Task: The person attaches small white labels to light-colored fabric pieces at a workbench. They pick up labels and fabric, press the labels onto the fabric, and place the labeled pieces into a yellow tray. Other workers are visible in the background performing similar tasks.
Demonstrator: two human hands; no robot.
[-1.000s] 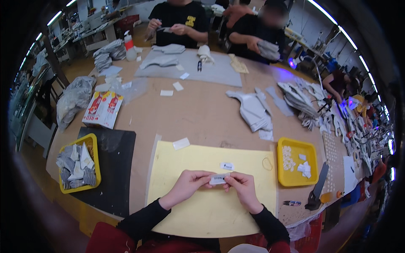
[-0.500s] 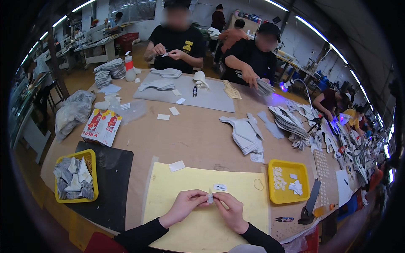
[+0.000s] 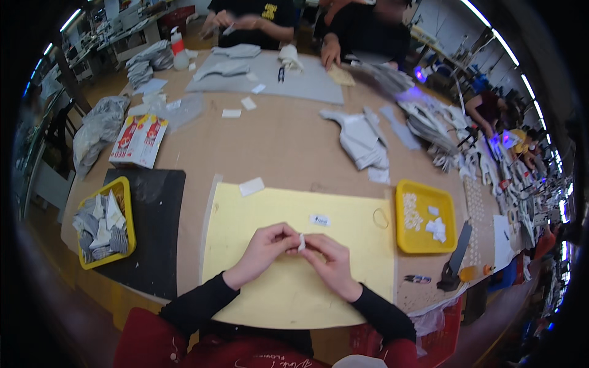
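Over a pale yellow mat (image 3: pixel 257 300), my left hand (image 3: pixel 265 248) and my right hand (image 3: pixel 331 257) meet fingertip to fingertip. Between them they pinch a small white piece (image 3: pixel 301 243), folded or seen edge-on; fingers cover much of it, so its kind is unclear. Just beyond my fingers a small white label (image 3: pixel 319 219) with dark print lies flat on the mat. A thin rubber band (image 3: pixel 380 218) rests near the mat's right side. One blank white card (image 3: pixel 251 186) lies across the mat's far edge.
Right of the mat sits a yellow tray (image 3: pixel 400 236) with small pale pieces, thread snips (image 3: pixel 417 279) nearer me. At left, a yellow basket (image 3: pixel 130 214) of grey-white scraps stands on a black mat (image 3: pixel 161 245). Grey cut pieces (image 3: pixel 362 144) lie farther off. Two co-workers occupy the far side.
The view has tilted downward, so the table appears higher. My hands stay together, with the white piece turned narrower. Across the table, a co-worker's bundle of grey pieces has shifted.
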